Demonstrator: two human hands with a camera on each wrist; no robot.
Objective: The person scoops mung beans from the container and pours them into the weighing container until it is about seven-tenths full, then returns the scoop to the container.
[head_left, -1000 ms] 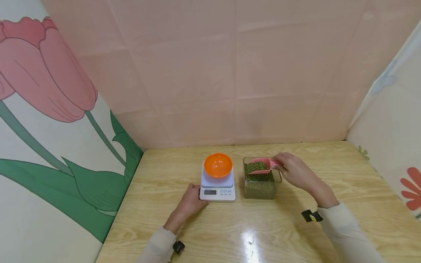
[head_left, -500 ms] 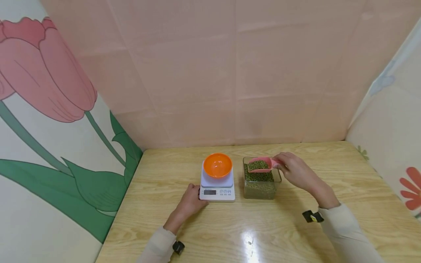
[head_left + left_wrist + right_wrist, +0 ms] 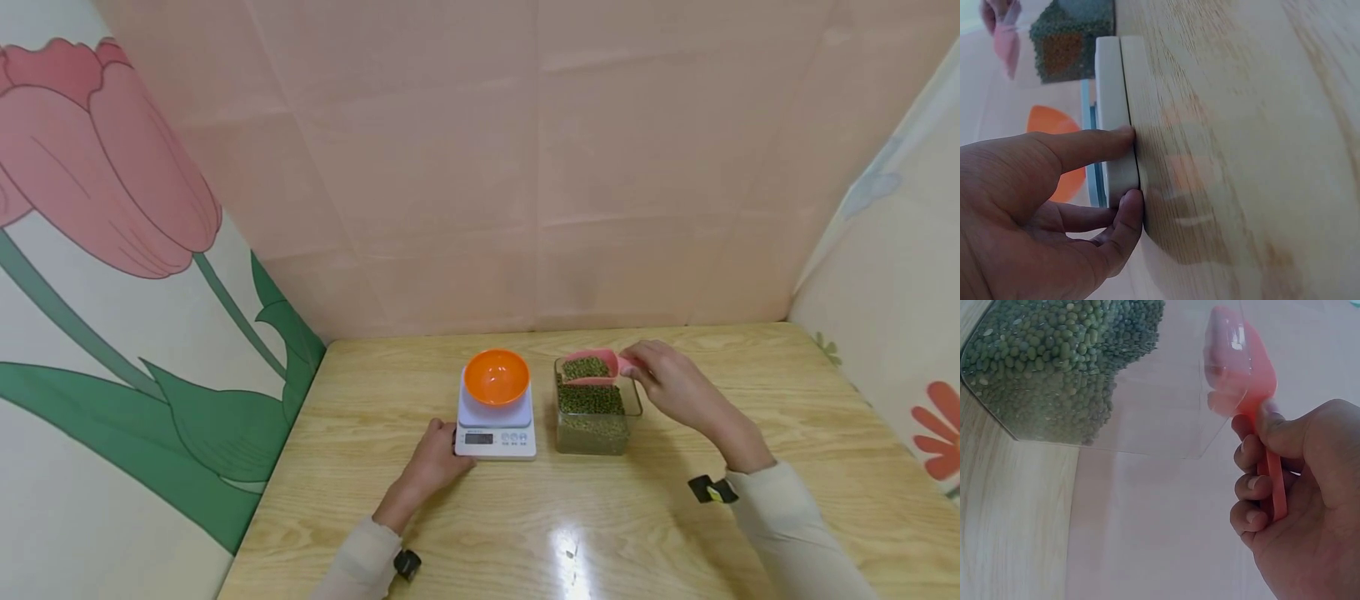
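A pink scoop (image 3: 600, 381) heaped with green mung beans is held level over the clear container (image 3: 592, 450). My right hand (image 3: 675, 385) grips its handle, fingers wrapped round it in the right wrist view. More mung beans (image 3: 1054, 344) fill the container's lower part. To the left stands a white kitchen scale (image 3: 495, 450) with a small display. On its platform sits an orange bowl (image 3: 497, 379), bare inside. My left hand (image 3: 435, 458) holds the scale's front left corner. In the left wrist view, thumb and fingers pinch the white casing (image 3: 1116, 94) from two sides.
Scale and container stand side by side on a wood-grain table (image 3: 360, 392), a narrow gap between them. A pink-covered wall (image 3: 450, 208) rises behind the table's back edge. Printed panels flank it, a large tulip (image 3: 105, 167) on the left one.
The scoop has risen slightly out of the beans, and my right hand has moved up with it. My left hand, the scale and the bowl have stayed in place.
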